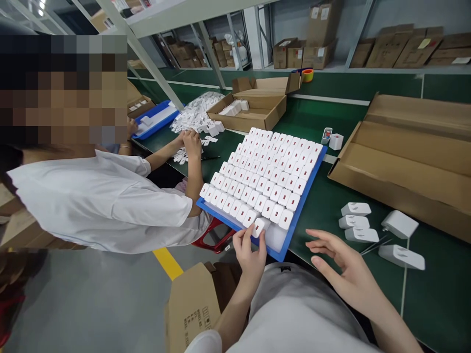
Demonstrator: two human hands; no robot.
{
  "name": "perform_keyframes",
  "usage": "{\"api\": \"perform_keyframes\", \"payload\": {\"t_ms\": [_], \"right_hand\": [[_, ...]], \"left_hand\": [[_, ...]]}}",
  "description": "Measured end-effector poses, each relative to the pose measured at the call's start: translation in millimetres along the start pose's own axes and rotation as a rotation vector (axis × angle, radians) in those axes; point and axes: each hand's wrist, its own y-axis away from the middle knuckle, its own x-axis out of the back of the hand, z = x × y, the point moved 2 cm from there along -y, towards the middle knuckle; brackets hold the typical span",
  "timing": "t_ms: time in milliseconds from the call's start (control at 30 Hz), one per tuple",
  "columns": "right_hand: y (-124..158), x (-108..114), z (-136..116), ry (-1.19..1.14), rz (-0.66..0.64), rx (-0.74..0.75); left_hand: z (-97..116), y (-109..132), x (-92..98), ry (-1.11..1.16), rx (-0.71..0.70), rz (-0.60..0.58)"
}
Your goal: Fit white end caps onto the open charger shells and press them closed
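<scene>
My left hand point(250, 250) pinches a white charger block point(258, 226) with a small red port, at the front row of a blue tray point(286, 243). Rows of several similar white blocks point(261, 169) stand upright in the tray, their red ports facing up. My right hand point(336, 260) is over the bench edge to the right of the tray, fingers apart, holding nothing. Beyond it, several white chargers point(361, 235) lie on the green bench, with dark tweezers point(376, 244) among them.
At the left, a person in a white shirt point(121, 196) works over small white parts point(181, 156). An open carton point(412, 157) is at the right, a smaller one point(270, 113) behind the tray. Two white pieces point(335, 141) lie near the tray's back corner. A cardboard box point(195, 309) is below.
</scene>
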Motion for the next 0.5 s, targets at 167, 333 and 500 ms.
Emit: {"api": "perform_keyframes", "payload": {"t_ms": [167, 333, 500], "right_hand": [[5, 1, 2, -0.014, 0.062, 0.046], [10, 11, 6, -0.036, 0.11, 0.037], [21, 29, 1, -0.043, 0.229, 0.05]], "left_hand": [[-2, -3, -2.5, -0.094, 0.026, 0.025], [-2, -14, -5.3, -0.122, 0.111, 0.01], [-2, -27, -3.8, -0.064, 0.173, -0.049]]}}
